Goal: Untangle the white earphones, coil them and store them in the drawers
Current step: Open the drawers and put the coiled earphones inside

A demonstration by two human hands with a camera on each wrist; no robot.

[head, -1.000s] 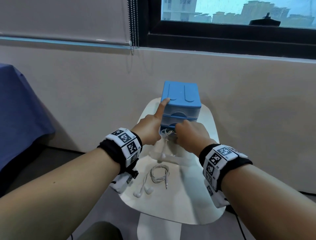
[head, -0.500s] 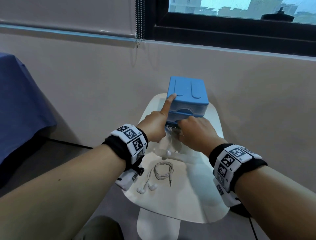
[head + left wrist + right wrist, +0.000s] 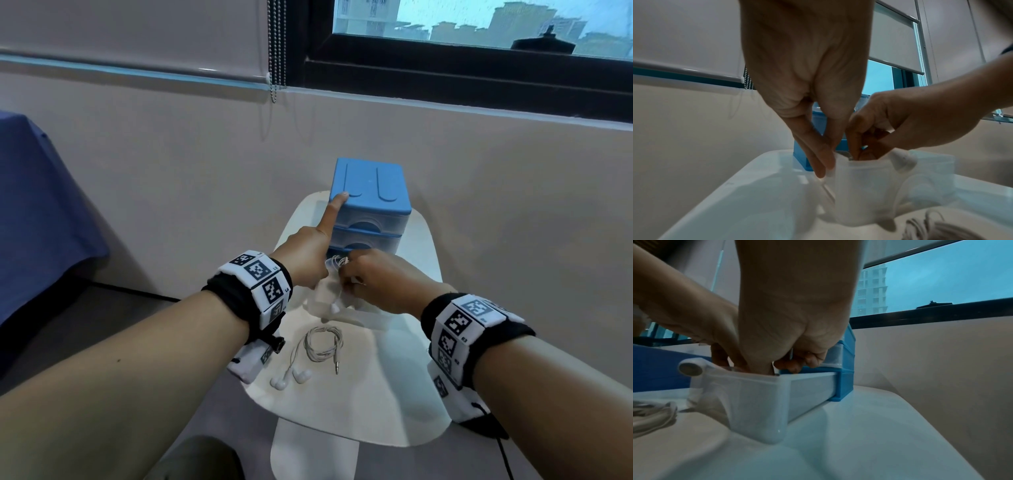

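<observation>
A blue drawer unit (image 3: pixel 370 192) stands at the far end of a small white table (image 3: pixel 387 383). Its translucent bottom drawer (image 3: pixel 760 399) is pulled out. My right hand (image 3: pixel 359 274) reaches into that drawer, fingers curled on a bundle of white earphones (image 3: pixel 337 263). One earbud (image 3: pixel 902 160) hangs over the drawer's front rim. My left hand (image 3: pixel 310 253) presses its straight index finger on the unit's top left corner. Its thumb and another finger (image 3: pixel 816 159) lie straight against the drawer's corner. A second coiled pair of white earphones (image 3: pixel 323 344) lies on the table near me.
A beige wall and a dark window frame (image 3: pixel 445 68) rise just behind the table. A bead chain (image 3: pixel 274 51) hangs from the blind. Something covered in blue cloth (image 3: pixel 41 222) stands to the left. A black cable (image 3: pixel 503 445) trails below my right wrist.
My right hand has shifted slightly over the open drawer, working the earphones in. My left index finger stays on the unit's top. The second pair has not moved.
</observation>
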